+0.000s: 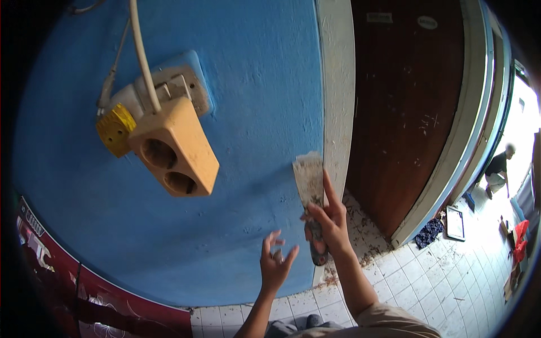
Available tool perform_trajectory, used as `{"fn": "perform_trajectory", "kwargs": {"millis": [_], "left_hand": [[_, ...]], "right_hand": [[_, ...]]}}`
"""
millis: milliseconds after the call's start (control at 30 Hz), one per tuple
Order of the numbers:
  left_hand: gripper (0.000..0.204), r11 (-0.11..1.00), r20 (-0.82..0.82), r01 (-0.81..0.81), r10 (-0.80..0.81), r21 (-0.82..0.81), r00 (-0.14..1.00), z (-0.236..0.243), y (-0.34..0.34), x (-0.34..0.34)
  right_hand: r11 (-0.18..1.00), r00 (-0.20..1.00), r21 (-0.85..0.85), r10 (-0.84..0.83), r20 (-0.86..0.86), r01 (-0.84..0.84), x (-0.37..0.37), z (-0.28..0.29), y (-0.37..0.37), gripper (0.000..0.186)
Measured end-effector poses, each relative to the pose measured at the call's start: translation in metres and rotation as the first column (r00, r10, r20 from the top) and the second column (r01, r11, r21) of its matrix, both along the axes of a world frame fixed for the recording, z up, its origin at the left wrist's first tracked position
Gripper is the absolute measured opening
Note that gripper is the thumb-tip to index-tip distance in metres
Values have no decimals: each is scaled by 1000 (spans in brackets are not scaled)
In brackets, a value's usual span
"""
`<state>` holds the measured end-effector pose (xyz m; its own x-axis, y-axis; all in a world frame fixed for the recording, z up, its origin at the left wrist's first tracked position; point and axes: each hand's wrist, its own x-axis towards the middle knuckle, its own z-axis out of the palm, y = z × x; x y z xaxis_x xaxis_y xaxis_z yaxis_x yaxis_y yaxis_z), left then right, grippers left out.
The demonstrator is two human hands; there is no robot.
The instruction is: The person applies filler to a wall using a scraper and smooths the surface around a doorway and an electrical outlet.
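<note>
My right hand [332, 225] holds a putty knife [309, 179] with a flat, dirty blade raised upright and a dark handle. The blade is in front of the blue wall [253, 141] beside its white edge trim [336, 84]; whether it touches them I cannot tell. My left hand [275, 259] is lower and to the left, empty, with loosely bent fingers spread apart. At the upper left, a pale orange socket block [172, 149] hangs on a white cable by a wall socket plate [189, 90] and a yellow adapter [115, 129].
A dark wooden door [403, 112] stands right of the trim. Flakes litter the tiled floor [428, 287], where a dark cloth [429, 232], a framed panel [455, 222] and red fabric [519, 239] lie. A person [497, 169] crouches at a bright doorway. A maroon object [112, 312] edges the lower left.
</note>
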<state>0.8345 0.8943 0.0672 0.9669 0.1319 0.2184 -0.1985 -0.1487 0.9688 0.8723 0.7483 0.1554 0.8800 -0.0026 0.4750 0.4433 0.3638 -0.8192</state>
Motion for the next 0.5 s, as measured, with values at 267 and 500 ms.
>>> {"fn": "perform_trajectory", "kwargs": {"millis": [267, 500], "left_hand": [[81, 934, -407, 128, 20, 333, 913, -119, 83, -103], [71, 945, -446, 171, -30, 280, 895, -139, 141, -196]], "right_hand": [[999, 998, -13, -35, -56, 35, -3, -5, -7, 68], [990, 986, 27, -132, -99, 135, -18, 8, 15, 63]]}}
